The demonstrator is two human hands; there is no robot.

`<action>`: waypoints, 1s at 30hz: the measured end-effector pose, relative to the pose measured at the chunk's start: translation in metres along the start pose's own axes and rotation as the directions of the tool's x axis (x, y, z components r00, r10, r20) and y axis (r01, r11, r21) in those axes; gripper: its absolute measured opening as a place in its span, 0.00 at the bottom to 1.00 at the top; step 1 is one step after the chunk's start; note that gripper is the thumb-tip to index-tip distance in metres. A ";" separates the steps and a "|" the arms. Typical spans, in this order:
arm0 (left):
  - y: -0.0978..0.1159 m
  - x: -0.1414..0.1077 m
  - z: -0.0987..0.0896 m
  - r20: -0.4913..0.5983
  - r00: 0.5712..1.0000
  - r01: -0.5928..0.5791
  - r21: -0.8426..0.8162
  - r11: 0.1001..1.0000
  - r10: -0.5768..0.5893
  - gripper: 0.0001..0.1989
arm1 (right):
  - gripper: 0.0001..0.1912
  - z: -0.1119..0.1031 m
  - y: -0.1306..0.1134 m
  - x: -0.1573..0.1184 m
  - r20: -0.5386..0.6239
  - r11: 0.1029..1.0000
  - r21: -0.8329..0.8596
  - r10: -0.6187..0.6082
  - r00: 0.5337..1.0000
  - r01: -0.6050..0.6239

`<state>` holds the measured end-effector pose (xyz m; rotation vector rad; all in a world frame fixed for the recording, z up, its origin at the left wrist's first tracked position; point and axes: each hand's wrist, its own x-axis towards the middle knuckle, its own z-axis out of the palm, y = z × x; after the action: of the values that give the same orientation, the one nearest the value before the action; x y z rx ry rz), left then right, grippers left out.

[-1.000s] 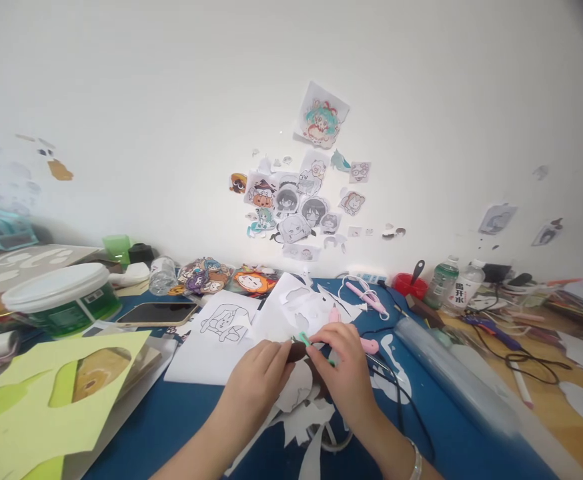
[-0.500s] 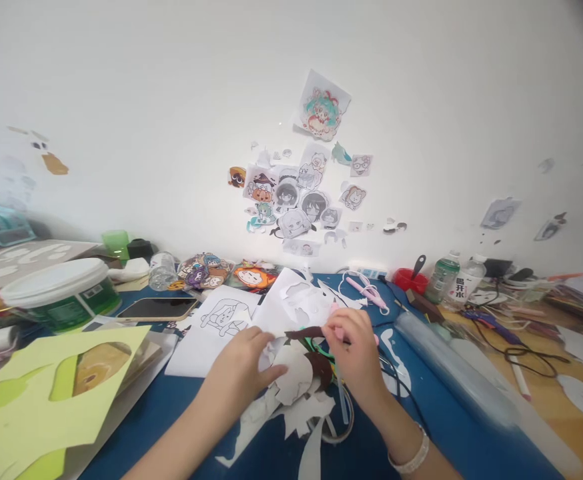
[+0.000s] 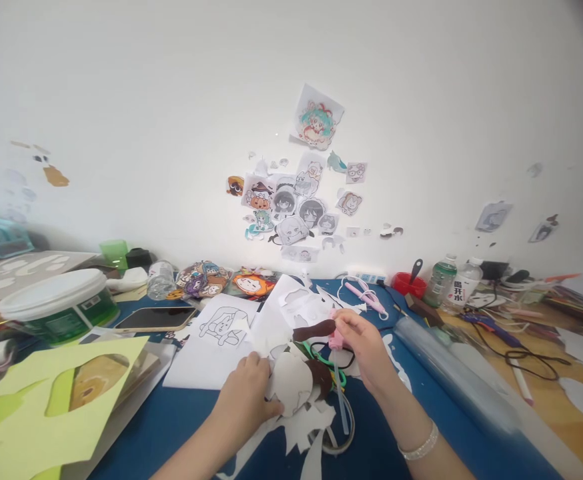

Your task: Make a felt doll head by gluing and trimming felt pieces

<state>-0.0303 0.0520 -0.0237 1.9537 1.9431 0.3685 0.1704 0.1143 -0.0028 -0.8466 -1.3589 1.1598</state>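
Observation:
My right hand [image 3: 364,343] pinches one end of a dark brown strip [image 3: 313,331], which points left above the scraps. Beside its fingertips is a pink tool [image 3: 337,335], and whether the hand touches it I cannot tell. My left hand [image 3: 249,390] rests lower, at the left edge of a white cut-out [image 3: 289,381]. Its thumb lies over the cut-out's lower edge with the fingers curled. A brown round piece [image 3: 320,377], white paper scraps and green-handled scissors lie beneath and around the cut-out. A roll of tape [image 3: 347,440] sits just below them.
Left of the hands are a line drawing [image 3: 224,325], a phone [image 3: 155,319], a white-lidded tub [image 3: 56,300] and yellow sheets [image 3: 96,413]. A clear plastic roll [image 3: 454,373], bottles [image 3: 464,285] and a red bowl [image 3: 409,284] stand or lie right. Cut-outs cover the wall.
My left hand has moved down and away from the brown strip. My right hand still holds the strip, now farther from the left hand. The view has shifted slightly.

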 end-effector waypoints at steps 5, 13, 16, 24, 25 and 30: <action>-0.004 0.007 0.009 -0.022 0.999 -0.050 -0.192 0.980 0.047 0.11 | 0.14 -0.001 -0.005 -0.001 0.046 0.998 0.010 0.055 0.997 -0.056; -0.010 0.021 0.020 -0.028 0.996 -0.082 -0.590 0.803 0.081 0.08 | 0.15 0.005 -0.003 -0.005 0.143 0.996 -0.045 0.089 0.986 -0.083; -0.006 0.021 0.017 0.016 0.996 -0.046 -0.740 0.671 0.085 0.16 | 0.16 0.009 0.004 -0.005 0.127 0.991 -0.054 0.128 0.984 -0.122; 0.018 0.002 -0.003 0.038 0.998 0.026 -0.966 0.256 0.043 0.26 | 0.17 0.019 0.013 -0.010 0.168 0.951 0.166 0.233 0.958 -0.260; 0.020 0.001 -0.004 0.040 0.998 0.028 -0.971 0.236 0.046 0.26 | 0.17 0.020 0.014 -0.010 0.183 0.939 0.203 0.242 0.953 -0.278; 0.022 -0.001 -0.007 0.079 0.995 0.068 -0.981 0.181 0.053 0.26 | 0.21 0.022 0.011 -0.014 0.124 0.931 0.227 0.263 0.957 -0.285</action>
<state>-0.0132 0.0515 -0.0076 0.9637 1.0118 1.1671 0.1496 0.1004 -0.0151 -0.8299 -1.1633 1.5656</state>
